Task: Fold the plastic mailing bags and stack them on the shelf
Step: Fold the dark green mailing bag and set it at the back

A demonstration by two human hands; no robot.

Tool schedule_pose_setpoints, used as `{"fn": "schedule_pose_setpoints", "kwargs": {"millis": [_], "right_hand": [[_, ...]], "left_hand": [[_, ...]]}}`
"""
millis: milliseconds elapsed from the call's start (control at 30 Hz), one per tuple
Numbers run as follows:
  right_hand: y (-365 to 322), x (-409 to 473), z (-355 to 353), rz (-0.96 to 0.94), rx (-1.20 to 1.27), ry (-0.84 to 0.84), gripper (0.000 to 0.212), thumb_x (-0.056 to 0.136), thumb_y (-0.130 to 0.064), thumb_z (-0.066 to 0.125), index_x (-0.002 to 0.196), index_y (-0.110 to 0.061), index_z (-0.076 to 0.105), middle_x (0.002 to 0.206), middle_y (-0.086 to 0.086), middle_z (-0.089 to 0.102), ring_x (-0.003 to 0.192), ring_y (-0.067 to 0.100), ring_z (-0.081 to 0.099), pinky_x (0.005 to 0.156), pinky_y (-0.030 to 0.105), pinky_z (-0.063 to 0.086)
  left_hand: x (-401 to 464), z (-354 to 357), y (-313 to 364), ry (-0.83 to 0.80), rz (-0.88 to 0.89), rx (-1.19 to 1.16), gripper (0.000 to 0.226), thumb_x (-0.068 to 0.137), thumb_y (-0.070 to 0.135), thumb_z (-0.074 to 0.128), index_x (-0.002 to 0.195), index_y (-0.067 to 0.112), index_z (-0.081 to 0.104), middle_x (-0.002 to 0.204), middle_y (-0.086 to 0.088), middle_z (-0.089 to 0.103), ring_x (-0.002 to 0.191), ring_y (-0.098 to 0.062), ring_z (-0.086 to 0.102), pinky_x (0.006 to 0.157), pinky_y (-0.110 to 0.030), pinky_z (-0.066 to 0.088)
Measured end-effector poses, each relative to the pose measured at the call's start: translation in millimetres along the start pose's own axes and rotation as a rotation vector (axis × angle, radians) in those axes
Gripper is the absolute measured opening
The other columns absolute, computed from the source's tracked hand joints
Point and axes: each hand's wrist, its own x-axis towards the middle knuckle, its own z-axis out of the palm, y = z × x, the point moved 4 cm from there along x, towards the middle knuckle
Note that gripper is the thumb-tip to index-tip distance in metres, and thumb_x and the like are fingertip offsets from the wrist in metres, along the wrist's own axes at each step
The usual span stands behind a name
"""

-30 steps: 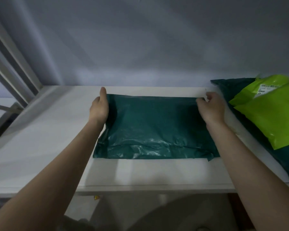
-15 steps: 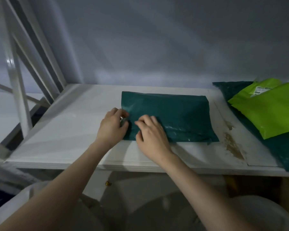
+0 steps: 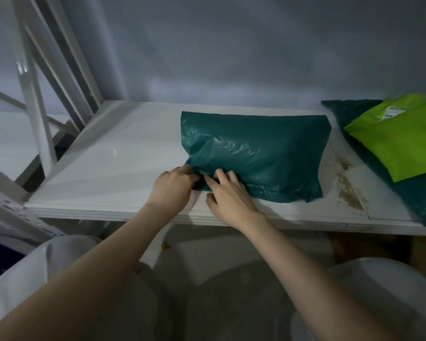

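A folded dark green mailing bag (image 3: 258, 153) lies on the white shelf board (image 3: 113, 163), a little right of the middle. My left hand (image 3: 171, 187) pinches the bag's near left corner, which is lifted and crumpled. My right hand (image 3: 228, 190) sits right beside it, with its fingertips pressed on the same near edge of the bag. At the far right a lime green mailing bag (image 3: 401, 141) with a white label rests on top of another dark green bag (image 3: 421, 200).
White metal shelf uprights and braces (image 3: 32, 99) stand at the left end. A grey wall closes the back. A brown stain (image 3: 349, 190) marks the board right of the bag. Below the shelf edge lies pale floor; my light-clothed knees show at the bottom corners.
Both hands moved from the bag's far corners to its near left corner. That corner has since lifted and crumpled in my fingers.
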Motion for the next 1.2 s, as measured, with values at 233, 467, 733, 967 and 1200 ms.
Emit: {"fn": "schedule_pose_setpoints", "kwargs": {"millis": [233, 467, 733, 967, 1200], "right_hand": [[-5, -2, -4, 0.019, -0.081, -0.055, 0.039, 0.096, -0.031, 0.036, 0.132, -0.02, 0.044, 0.129, 0.006, 0.035, 0.116, 0.03, 0.033, 0.092, 0.048, 0.036], [-10, -7, 2, 0.016, -0.114, -0.024, 0.044, 0.095, -0.026, 0.038, 0.137, -0.011, 0.038, 0.134, 0.002, 0.038, 0.121, 0.027, 0.034, 0.097, 0.042, 0.037], [0, -13, -1, 0.045, -0.074, 0.002, 0.046, 0.098, -0.027, 0.033, 0.14, -0.009, 0.035, 0.136, 0.006, 0.035, 0.122, 0.027, 0.033, 0.098, 0.041, 0.036], [17, -26, -5, 0.053, -0.111, 0.001, 0.046, 0.098, -0.028, 0.035, 0.139, -0.008, 0.038, 0.135, 0.005, 0.036, 0.121, 0.026, 0.034, 0.094, 0.039, 0.039], [49, -42, -16, 0.141, -0.172, -0.009, 0.042, 0.098, -0.026, 0.033, 0.132, -0.005, 0.046, 0.133, 0.005, 0.038, 0.118, 0.025, 0.036, 0.079, 0.036, 0.043]], "left_hand": [[-13, -3, 22, -0.117, 0.003, 0.288, 0.039, 0.093, 0.01, 0.038, 0.132, 0.013, 0.039, 0.126, -0.005, 0.046, 0.09, -0.022, 0.063, 0.062, -0.027, 0.035], [-20, 11, 36, -0.137, 0.07, 0.322, 0.046, 0.098, 0.024, 0.024, 0.14, 0.006, 0.026, 0.134, -0.013, 0.04, 0.115, -0.027, 0.047, 0.076, -0.032, 0.042], [-17, 11, 33, -0.147, 0.063, 0.319, 0.057, 0.094, 0.041, 0.01, 0.147, 0.019, 0.014, 0.133, -0.013, 0.04, 0.105, -0.027, 0.056, 0.064, -0.03, 0.032], [-17, 6, 43, -0.113, -0.035, 0.217, 0.048, 0.097, 0.04, 0.025, 0.139, 0.017, 0.03, 0.133, -0.014, 0.036, 0.101, -0.03, 0.057, 0.075, -0.033, 0.043], [-15, 11, 56, -0.148, -0.114, 0.232, 0.05, 0.098, 0.039, 0.023, 0.133, 0.006, 0.033, 0.134, -0.013, 0.036, 0.109, -0.036, 0.05, 0.081, -0.034, 0.04]]}}
